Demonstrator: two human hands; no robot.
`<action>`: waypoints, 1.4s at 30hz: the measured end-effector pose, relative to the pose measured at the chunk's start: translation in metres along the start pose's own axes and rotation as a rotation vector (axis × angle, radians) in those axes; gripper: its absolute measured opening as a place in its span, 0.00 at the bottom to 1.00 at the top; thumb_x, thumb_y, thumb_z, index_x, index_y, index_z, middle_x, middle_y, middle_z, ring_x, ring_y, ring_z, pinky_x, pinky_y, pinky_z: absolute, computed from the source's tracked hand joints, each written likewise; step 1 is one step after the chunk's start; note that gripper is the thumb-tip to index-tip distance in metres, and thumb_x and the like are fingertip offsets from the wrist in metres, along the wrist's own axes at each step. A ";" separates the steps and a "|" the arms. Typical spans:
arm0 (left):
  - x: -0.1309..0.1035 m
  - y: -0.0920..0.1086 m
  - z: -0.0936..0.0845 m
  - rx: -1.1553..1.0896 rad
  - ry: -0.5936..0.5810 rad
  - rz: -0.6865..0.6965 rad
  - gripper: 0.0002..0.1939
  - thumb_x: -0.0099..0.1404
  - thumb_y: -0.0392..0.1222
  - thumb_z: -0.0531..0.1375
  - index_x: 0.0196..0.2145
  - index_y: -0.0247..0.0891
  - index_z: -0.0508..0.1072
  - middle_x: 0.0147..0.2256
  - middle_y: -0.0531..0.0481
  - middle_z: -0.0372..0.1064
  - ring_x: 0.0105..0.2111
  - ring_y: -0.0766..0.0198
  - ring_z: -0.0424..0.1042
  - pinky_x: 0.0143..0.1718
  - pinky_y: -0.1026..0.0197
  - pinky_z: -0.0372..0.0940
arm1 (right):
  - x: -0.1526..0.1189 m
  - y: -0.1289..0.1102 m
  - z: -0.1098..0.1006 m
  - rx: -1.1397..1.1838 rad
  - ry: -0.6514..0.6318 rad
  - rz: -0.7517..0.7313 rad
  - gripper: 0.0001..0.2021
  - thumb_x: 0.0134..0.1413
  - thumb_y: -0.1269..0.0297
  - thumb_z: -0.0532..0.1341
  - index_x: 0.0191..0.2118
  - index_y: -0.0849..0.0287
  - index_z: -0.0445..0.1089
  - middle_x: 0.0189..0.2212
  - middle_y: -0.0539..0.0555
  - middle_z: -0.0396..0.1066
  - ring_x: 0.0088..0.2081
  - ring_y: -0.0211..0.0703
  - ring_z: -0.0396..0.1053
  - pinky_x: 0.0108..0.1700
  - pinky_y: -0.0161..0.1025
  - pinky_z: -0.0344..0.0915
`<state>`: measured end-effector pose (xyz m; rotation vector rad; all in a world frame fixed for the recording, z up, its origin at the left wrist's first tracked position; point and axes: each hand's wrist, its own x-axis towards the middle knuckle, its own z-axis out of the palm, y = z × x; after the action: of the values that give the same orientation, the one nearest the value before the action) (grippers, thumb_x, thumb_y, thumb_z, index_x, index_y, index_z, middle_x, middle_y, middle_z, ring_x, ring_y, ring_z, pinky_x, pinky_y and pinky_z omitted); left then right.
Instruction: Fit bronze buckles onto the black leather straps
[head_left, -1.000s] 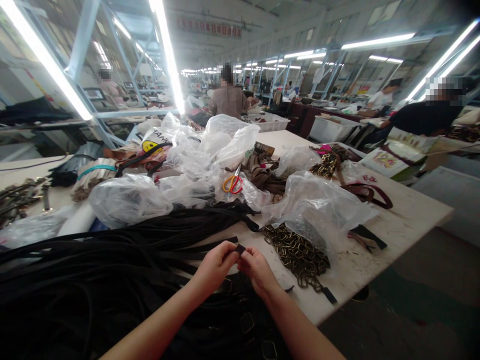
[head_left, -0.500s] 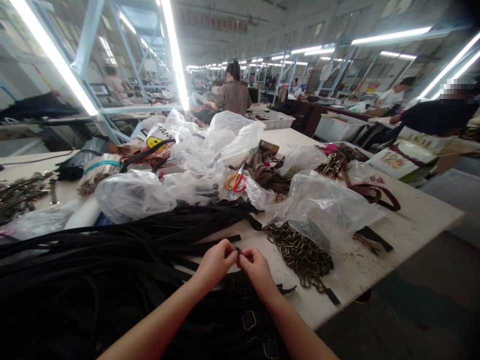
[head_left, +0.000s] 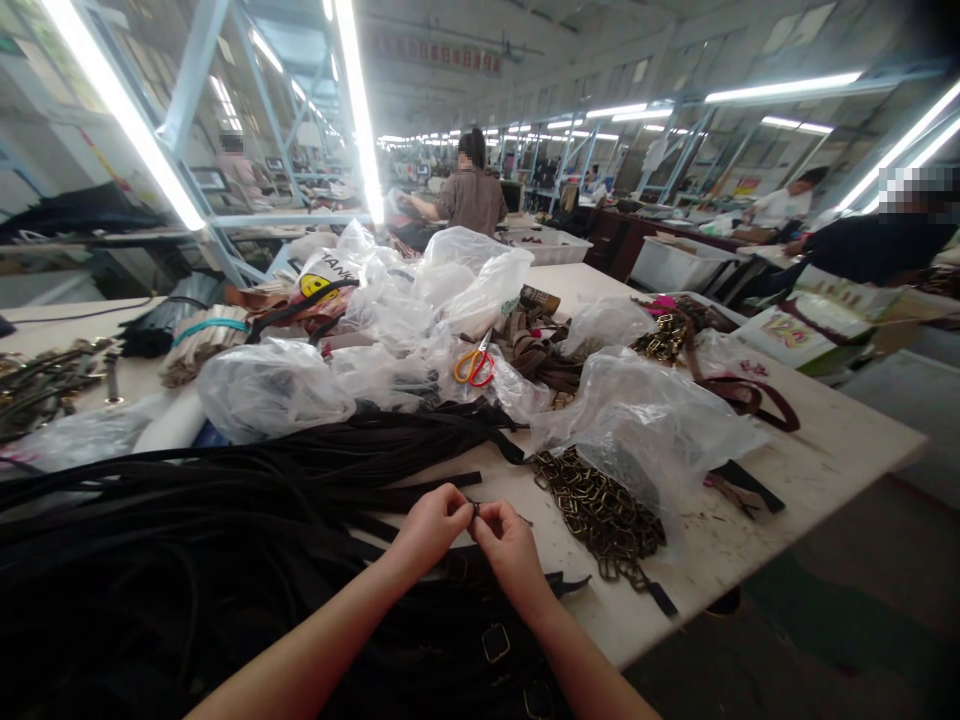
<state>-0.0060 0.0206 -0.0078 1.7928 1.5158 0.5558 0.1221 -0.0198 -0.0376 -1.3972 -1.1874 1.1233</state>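
Forearms [head_left: 322, 625] converge just left of the buckle heap [head_left: 600, 515], where the left hand [head_left: 427, 525] and right hand [head_left: 511, 545], thumbs and forefingers bent, together pinch a small dark piece [head_left: 475, 508]. Black straps [head_left: 225, 540] crowd farther left of the heap. Bare tabletop [head_left: 840, 430] opens to its right, ending at a slanting table edge [head_left: 769, 550]; beyond the heap, leftward, scissors [head_left: 480, 355] lie on crumpled plastic [head_left: 517, 385].

Straps [head_left: 247, 465] look pretty matt, buckles [head_left: 604, 515] are brassy metal with some shine, bags [head_left: 637, 400] crinkly glossy plastic, table [head_left: 832, 430] smooth but scuffed.
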 end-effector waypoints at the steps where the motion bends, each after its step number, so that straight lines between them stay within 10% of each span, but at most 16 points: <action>1: -0.001 -0.001 0.001 -0.030 0.011 0.009 0.08 0.55 0.43 0.53 0.24 0.36 0.67 0.24 0.53 0.68 0.26 0.65 0.66 0.26 0.65 0.56 | 0.000 -0.001 -0.001 0.012 -0.016 -0.019 0.11 0.47 0.56 0.57 0.30 0.60 0.64 0.24 0.51 0.68 0.28 0.41 0.65 0.33 0.37 0.62; 8: -0.012 0.003 0.003 -0.009 0.053 0.224 0.15 0.52 0.43 0.59 0.39 0.39 0.67 0.35 0.50 0.67 0.35 0.62 0.66 0.36 0.62 0.61 | 0.008 -0.012 -0.009 0.280 0.004 0.054 0.12 0.46 0.58 0.58 0.35 0.59 0.61 0.28 0.50 0.66 0.30 0.39 0.66 0.33 0.36 0.64; 18: -0.016 0.021 -0.004 0.549 0.135 0.406 0.08 0.54 0.43 0.57 0.32 0.38 0.69 0.32 0.48 0.63 0.34 0.58 0.64 0.36 0.57 0.59 | 0.007 0.002 -0.017 0.171 0.198 0.034 0.10 0.43 0.63 0.58 0.35 0.59 0.62 0.26 0.48 0.63 0.28 0.36 0.63 0.32 0.35 0.62; 25: -0.007 -0.007 -0.011 0.447 -0.122 0.392 0.22 0.54 0.47 0.58 0.46 0.39 0.64 0.47 0.45 0.63 0.47 0.55 0.62 0.48 0.56 0.55 | -0.003 0.002 -0.047 0.297 0.309 0.162 0.12 0.41 0.61 0.58 0.35 0.57 0.62 0.30 0.49 0.63 0.29 0.36 0.64 0.33 0.36 0.64; 30: -0.013 -0.024 -0.025 0.454 -0.290 0.333 0.15 0.60 0.48 0.51 0.40 0.40 0.69 0.38 0.46 0.70 0.39 0.56 0.68 0.41 0.60 0.59 | -0.016 0.015 -0.073 0.134 0.384 0.119 0.10 0.43 0.61 0.56 0.34 0.58 0.61 0.26 0.49 0.62 0.27 0.38 0.63 0.32 0.36 0.64; 42: -0.066 -0.039 -0.075 0.399 -0.485 0.188 0.19 0.57 0.53 0.54 0.45 0.45 0.68 0.39 0.49 0.69 0.38 0.58 0.68 0.39 0.63 0.60 | -0.036 0.017 -0.073 -0.495 0.010 -0.081 0.11 0.49 0.65 0.51 0.38 0.58 0.66 0.32 0.54 0.69 0.36 0.44 0.66 0.40 0.40 0.61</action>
<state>-0.1002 -0.0234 0.0196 2.1868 1.1791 -0.1141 0.1921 -0.0636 -0.0432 -1.6983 -1.5702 0.7910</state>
